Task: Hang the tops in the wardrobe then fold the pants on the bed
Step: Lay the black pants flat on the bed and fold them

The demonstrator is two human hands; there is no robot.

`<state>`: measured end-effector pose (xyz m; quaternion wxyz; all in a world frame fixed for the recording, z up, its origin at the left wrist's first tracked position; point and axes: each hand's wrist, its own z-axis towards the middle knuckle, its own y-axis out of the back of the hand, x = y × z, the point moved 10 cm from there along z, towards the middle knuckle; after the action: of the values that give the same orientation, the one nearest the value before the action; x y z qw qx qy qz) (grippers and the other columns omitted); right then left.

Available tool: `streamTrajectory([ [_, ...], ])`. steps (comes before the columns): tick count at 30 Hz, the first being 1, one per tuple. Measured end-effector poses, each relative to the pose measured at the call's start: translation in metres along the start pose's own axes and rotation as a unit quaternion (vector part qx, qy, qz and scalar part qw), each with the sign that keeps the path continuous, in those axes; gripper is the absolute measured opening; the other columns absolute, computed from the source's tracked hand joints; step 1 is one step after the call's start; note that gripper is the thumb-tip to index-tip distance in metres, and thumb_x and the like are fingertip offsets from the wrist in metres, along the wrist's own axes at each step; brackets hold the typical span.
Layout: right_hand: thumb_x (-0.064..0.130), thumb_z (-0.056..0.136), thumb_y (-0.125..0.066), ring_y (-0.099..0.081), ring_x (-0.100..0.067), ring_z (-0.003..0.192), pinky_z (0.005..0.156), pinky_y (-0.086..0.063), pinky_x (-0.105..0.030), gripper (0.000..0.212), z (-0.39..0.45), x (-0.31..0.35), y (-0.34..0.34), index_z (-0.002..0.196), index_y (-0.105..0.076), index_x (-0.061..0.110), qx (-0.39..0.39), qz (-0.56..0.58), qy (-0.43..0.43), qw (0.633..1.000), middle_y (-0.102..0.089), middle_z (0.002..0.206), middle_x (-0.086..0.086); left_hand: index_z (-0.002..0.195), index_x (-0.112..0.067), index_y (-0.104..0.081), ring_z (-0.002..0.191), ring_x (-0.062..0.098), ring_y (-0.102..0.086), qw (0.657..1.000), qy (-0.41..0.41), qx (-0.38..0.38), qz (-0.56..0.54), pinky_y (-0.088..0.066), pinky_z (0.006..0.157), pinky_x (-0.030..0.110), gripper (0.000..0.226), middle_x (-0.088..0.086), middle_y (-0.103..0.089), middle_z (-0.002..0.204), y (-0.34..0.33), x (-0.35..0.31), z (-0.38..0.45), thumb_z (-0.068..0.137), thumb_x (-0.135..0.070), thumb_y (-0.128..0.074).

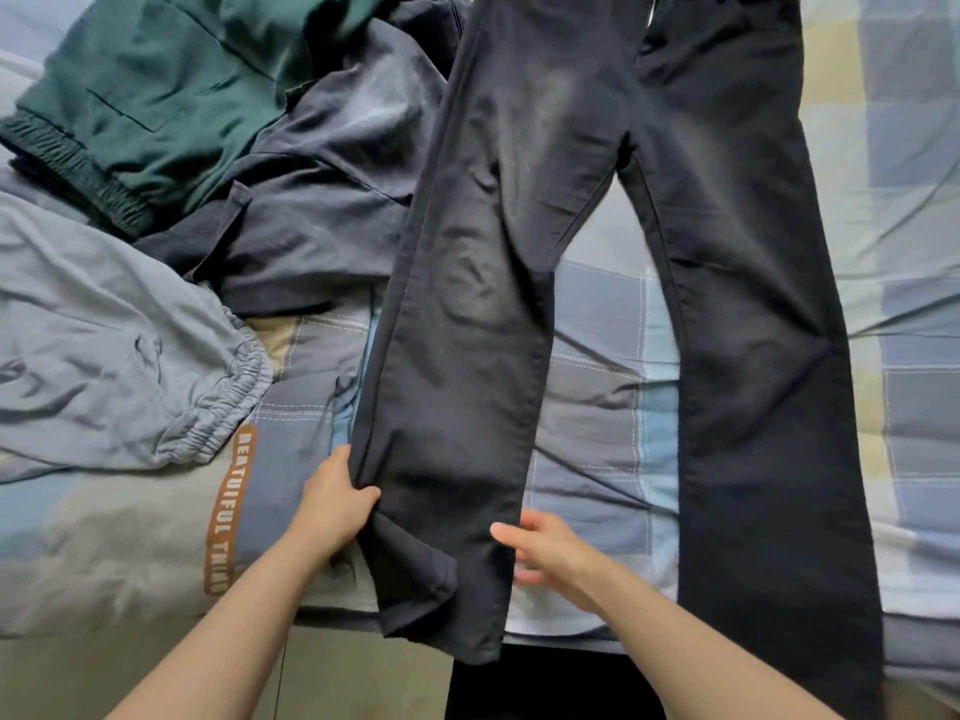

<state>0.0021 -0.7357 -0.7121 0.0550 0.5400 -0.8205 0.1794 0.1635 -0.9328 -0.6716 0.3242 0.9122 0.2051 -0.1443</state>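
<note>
Spreading black cotton trousers [623,252] on checked bed [597,330] | left hand [332,506] fingers pinching leg edge, right hand [550,553] fingers loose | folding barely starting; three crumpled pants upper left remaining.

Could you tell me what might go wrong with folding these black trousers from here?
The black trousers have both cuffs hanging past the bed's edge, so they may slide off. Only the left hand pinches the leg's seam; the right hand is open, so the fold may skew. The dark navy garment lies under one leg.

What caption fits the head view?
Left hand pinches a leg of black pants spread on the bed; right hand reaches open.
</note>
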Motion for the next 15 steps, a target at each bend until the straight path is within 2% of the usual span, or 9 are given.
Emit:
streamTrajectory([
  [1,0.02,0.093,-0.06,-0.067,-0.016,0.103,0.085,-0.054,-0.031,0.022,0.001,-0.008,-0.007,0.114,-0.062,0.013,0.006,0.009,0.002,1.0,-0.071,0.113,0.0,0.11,-0.009,-0.059,0.101,0.03,-0.063,0.999,0.005,0.014,-0.035,-0.051,0.083,0.038,0.031,0.007,-0.068,0.102,0.001,0.005,-0.005,0.083,0.005,-0.06],
  [3,0.013,0.094,-0.058,-0.065,-0.024,0.109,0.095,-0.051,-0.042,0.025,-0.003,-0.017,-0.022,0.119,-0.06,0.01,0.013,0.037,0.017,0.999,-0.069,0.117,-0.006,0.105,-0.01,-0.065,0.095,0.028,-0.068,0.993,0.011,0.048,-0.111,-0.055,0.079,0.039,0.032,0.008,-0.073,0.097,0.008,0.013,-0.018,0.083,0.012,-0.056],
  [5,0.011,0.096,-0.055,-0.066,-0.021,0.107,0.088,-0.055,-0.039,0.023,-0.008,-0.024,-0.033,0.118,-0.059,0.012,0.022,0.026,0.043,0.998,-0.071,0.114,-0.003,0.096,-0.013,-0.068,0.087,0.019,-0.07,0.987,-0.002,0.042,-0.158,-0.055,0.074,0.033,0.034,0.007,-0.075,0.094,0.028,0.018,-0.028,0.082,0.016,-0.058],
  [6,0.013,0.096,-0.056,-0.068,-0.013,0.102,0.079,-0.056,-0.029,0.021,-0.015,-0.026,-0.04,0.116,-0.06,0.015,0.029,0.0,0.062,0.998,-0.073,0.108,0.005,0.091,-0.014,-0.069,0.082,0.015,-0.069,0.987,-0.013,0.033,-0.156,-0.054,0.073,0.03,0.032,0.006,-0.075,0.094,0.04,0.021,-0.035,0.082,0.015,-0.061],
  [8,0.015,0.095,-0.056,-0.066,0.008,0.08,0.065,-0.047,-0.008,0.015,-0.026,-0.022,-0.045,0.109,-0.061,0.019,0.025,-0.078,0.118,0.99,-0.072,0.086,0.023,0.088,-0.014,-0.067,0.08,0.015,-0.067,0.997,-0.046,-0.025,-0.062,-0.051,0.071,0.03,0.024,0.005,-0.075,0.092,0.062,0.027,-0.046,0.08,0.008,-0.07],
  [10,0.015,0.095,-0.055,-0.056,0.013,0.06,0.058,-0.041,-0.005,0.012,-0.029,-0.023,-0.043,0.104,-0.061,0.018,-0.012,-0.171,0.158,0.972,-0.063,0.063,0.026,0.101,-0.016,-0.064,0.082,0.022,-0.065,0.986,-0.093,-0.111,0.085,-0.047,0.071,0.032,0.029,0.005,-0.072,0.096,0.08,0.027,-0.066,0.078,-0.002,-0.075],
  [11,0.018,0.094,-0.056,-0.054,0.009,0.056,0.058,-0.043,-0.01,0.009,-0.026,-0.026,-0.039,0.102,-0.061,0.018,-0.049,-0.221,0.16,0.961,-0.059,0.059,0.02,0.112,-0.016,-0.061,0.086,0.027,-0.065,0.972,-0.13,-0.135,0.139,-0.049,0.073,0.036,0.038,0.005,-0.07,0.102,0.08,0.024,-0.077,0.079,-0.004,-0.074],
  [13,0.021,0.093,-0.057,-0.058,-0.007,0.057,0.069,-0.053,-0.029,0.005,-0.021,-0.041,-0.028,0.09,-0.053,0.02,-0.111,-0.289,0.117,0.944,-0.053,0.058,0.01,0.131,-0.014,-0.053,0.089,0.036,-0.064,0.948,-0.187,-0.137,0.22,-0.053,0.069,0.044,0.059,0.009,-0.063,0.112,0.065,0.023,-0.094,0.078,-0.001,-0.072],
  [15,0.02,0.091,-0.057,-0.062,-0.014,0.065,0.075,-0.053,-0.033,0.011,-0.017,-0.055,-0.029,0.096,-0.047,0.019,-0.119,-0.281,0.082,0.949,-0.054,0.066,0.007,0.136,-0.006,-0.052,0.077,0.041,-0.062,0.918,-0.229,-0.136,0.292,-0.053,0.059,0.045,0.075,0.016,-0.058,0.109,0.049,0.024,-0.102,0.067,0.009,-0.076],
])
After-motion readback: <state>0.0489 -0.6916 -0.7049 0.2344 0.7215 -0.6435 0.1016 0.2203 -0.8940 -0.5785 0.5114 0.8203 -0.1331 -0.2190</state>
